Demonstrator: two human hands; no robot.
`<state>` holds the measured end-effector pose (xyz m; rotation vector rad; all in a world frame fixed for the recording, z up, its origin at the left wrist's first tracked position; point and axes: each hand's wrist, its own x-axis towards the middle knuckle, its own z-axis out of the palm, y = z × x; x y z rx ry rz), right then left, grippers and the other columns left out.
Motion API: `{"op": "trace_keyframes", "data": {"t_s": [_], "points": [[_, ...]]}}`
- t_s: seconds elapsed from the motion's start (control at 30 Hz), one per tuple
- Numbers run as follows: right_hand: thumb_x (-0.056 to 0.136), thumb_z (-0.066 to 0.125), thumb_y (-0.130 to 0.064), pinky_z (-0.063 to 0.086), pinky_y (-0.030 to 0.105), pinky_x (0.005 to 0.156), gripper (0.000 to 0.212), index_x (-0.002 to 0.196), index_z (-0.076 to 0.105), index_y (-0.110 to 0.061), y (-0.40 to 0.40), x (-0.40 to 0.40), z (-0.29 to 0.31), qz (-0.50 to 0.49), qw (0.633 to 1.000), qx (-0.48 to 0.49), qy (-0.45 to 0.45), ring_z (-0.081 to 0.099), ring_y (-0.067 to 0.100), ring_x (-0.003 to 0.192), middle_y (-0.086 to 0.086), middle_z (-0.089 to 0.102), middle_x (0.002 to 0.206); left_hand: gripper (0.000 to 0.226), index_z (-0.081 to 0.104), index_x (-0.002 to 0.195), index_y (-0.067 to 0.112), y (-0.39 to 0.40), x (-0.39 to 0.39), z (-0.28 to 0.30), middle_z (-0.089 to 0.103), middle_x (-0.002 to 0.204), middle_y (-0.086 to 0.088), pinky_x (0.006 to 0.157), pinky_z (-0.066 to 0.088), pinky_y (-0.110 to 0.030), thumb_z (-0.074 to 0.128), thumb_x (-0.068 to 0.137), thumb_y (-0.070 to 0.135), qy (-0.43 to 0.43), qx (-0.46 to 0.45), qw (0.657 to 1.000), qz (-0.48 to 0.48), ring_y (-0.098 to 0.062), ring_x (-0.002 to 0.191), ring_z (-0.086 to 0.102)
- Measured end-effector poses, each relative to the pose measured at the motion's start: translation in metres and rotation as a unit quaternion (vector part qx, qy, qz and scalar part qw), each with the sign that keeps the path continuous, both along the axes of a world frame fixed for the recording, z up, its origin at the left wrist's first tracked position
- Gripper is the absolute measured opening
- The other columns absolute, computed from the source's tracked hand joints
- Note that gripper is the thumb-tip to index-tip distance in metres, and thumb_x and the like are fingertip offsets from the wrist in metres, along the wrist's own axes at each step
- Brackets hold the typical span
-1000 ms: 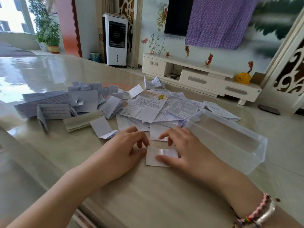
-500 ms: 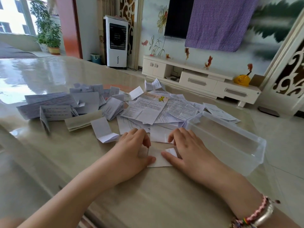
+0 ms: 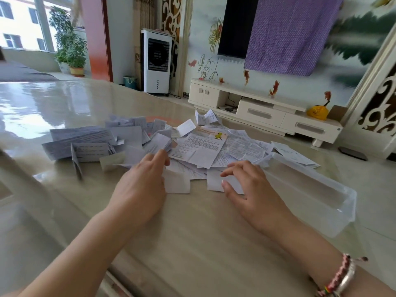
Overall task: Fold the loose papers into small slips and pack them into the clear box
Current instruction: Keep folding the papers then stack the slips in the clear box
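Lying on the worktop (image 3: pixel 192 243) beside the clear box (image 3: pixel 310 194), the papers (image 3: pixel 201 146) are looking thin, light and bendy. The left hand (image 3: pixel 141 189) is resting on one slip (image 3: pixel 176 182); the right hand (image 3: pixel 250 185) is hovering loose, holding nothing. Pinching an edge is probably working best.

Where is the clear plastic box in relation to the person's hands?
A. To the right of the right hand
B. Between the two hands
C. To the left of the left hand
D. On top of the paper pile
A: the clear box stands on the table at the far right, beyond the right hand, and looks empty.
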<state>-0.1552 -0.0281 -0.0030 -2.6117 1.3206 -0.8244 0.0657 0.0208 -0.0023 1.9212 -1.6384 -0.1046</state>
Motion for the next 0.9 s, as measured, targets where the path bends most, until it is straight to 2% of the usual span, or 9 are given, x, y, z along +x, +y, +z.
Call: {"op": "trace_keyframes", "data": {"t_s": [0.1, 0.2, 0.33, 0.43, 0.57, 0.63, 0.7, 0.8, 0.9], "points": [[0.098, 0.044, -0.041, 0.025, 0.023, 0.109, 0.034, 0.125, 0.056, -0.024, -0.001, 0.012, 0.001, 0.011, 0.999, 0.014, 0.042, 0.024, 0.003, 0.133, -0.010, 0.039, 0.142, 0.037, 0.042, 0.120, 0.028, 0.001, 0.006, -0.003, 0.041, 0.126, 0.000, 0.079, 0.047, -0.037, 0.047, 0.088, 0.008, -0.068, 0.048, 0.996, 0.033, -0.026, 0.102, 0.051], [0.099, 0.039, -0.045, 0.015, 0.025, 0.113, 0.043, 0.137, 0.049, -0.027, -0.003, 0.025, 0.004, 0.023, 0.996, 0.042, 0.078, 0.013, 0.008, 0.143, -0.006, 0.026, 0.155, 0.043, 0.047, 0.123, 0.028, 0.003, 0.004, -0.003, 0.033, 0.135, -0.001, 0.090, 0.041, -0.036, 0.045, 0.085, 0.007, -0.134, 0.068, 0.987, 0.056, -0.029, 0.115, 0.040], [0.100, 0.035, -0.047, 0.006, 0.031, 0.118, 0.046, 0.143, 0.041, -0.032, -0.017, 0.040, 0.007, 0.041, 0.991, 0.052, 0.114, 0.002, 0.012, 0.148, 0.000, 0.014, 0.161, 0.041, 0.049, 0.124, 0.028, 0.004, -0.008, -0.001, 0.036, 0.136, 0.006, 0.091, 0.042, -0.033, 0.044, 0.088, 0.008, -0.110, 0.029, 0.994, 0.007, -0.023, 0.118, 0.037], [0.100, 0.030, -0.051, 0.001, 0.037, 0.120, 0.047, 0.144, 0.036, -0.037, -0.030, 0.048, 0.006, 0.035, 0.986, 0.054, 0.157, -0.004, 0.013, 0.149, 0.003, 0.010, 0.162, 0.034, 0.043, 0.133, 0.033, 0.006, -0.018, -0.005, 0.036, 0.139, 0.008, 0.095, 0.041, -0.031, 0.040, 0.099, 0.032, -0.101, 0.006, 0.994, -0.035, -0.019, 0.124, 0.037], [0.100, 0.026, -0.052, -0.004, 0.037, 0.119, 0.055, 0.151, 0.019, -0.033, -0.035, 0.046, 0.003, 0.016, 0.978, 0.076, 0.194, 0.000, 0.012, 0.149, -0.001, 0.021, 0.159, 0.033, 0.052, 0.127, 0.038, 0.006, -0.019, -0.012, 0.041, 0.138, 0.013, 0.095, 0.042, -0.030, 0.037, 0.099, 0.046, -0.107, 0.035, 0.992, -0.054, -0.014, 0.126, 0.041], [0.100, 0.030, -0.050, 0.001, 0.033, 0.120, 0.057, 0.152, 0.017, -0.029, -0.032, 0.041, 0.003, 0.013, 0.978, 0.065, 0.198, 0.010, 0.012, 0.148, -0.002, 0.026, 0.157, 0.029, 0.058, 0.118, 0.035, 0.004, -0.015, -0.014, 0.048, 0.130, 0.014, 0.090, 0.045, -0.031, 0.037, 0.100, 0.041, -0.107, 0.022, 0.993, -0.052, -0.014, 0.119, 0.046], [0.100, 0.037, -0.046, 0.016, 0.028, 0.116, 0.055, 0.149, 0.023, -0.027, -0.025, 0.034, 0.004, 0.006, 0.981, 0.043, 0.188, 0.027, 0.014, 0.141, 0.000, 0.038, 0.150, 0.024, 0.062, 0.109, 0.030, 0.001, -0.009, -0.016, 0.053, 0.120, 0.012, 0.083, 0.049, -0.033, 0.040, 0.099, 0.032, -0.089, 0.009, 0.995, -0.048, -0.014, 0.111, 0.052], [0.097, 0.044, -0.045, 0.040, 0.028, 0.097, 0.045, 0.138, 0.038, -0.028, -0.012, 0.022, 0.005, -0.010, 0.988, 0.029, 0.151, 0.049, 0.014, 0.122, -0.003, 0.056, 0.129, 0.019, 0.063, 0.099, 0.025, -0.006, -0.001, -0.020, 0.057, 0.109, 0.010, 0.074, 0.052, -0.037, 0.050, 0.090, 0.015, -0.062, -0.003, 0.997, -0.043, -0.017, 0.100, 0.058], [0.094, 0.049, -0.048, 0.049, 0.032, 0.086, 0.038, 0.127, 0.047, -0.030, 0.000, 0.009, 0.006, -0.019, 0.992, 0.016, 0.128, 0.057, 0.009, 0.112, -0.009, 0.062, 0.119, 0.025, 0.064, 0.101, 0.024, -0.010, 0.004, -0.020, 0.058, 0.110, 0.009, 0.075, 0.053, -0.039, 0.052, 0.086, 0.008, -0.049, -0.009, 0.998, -0.024, -0.018, 0.099, 0.058]]}}
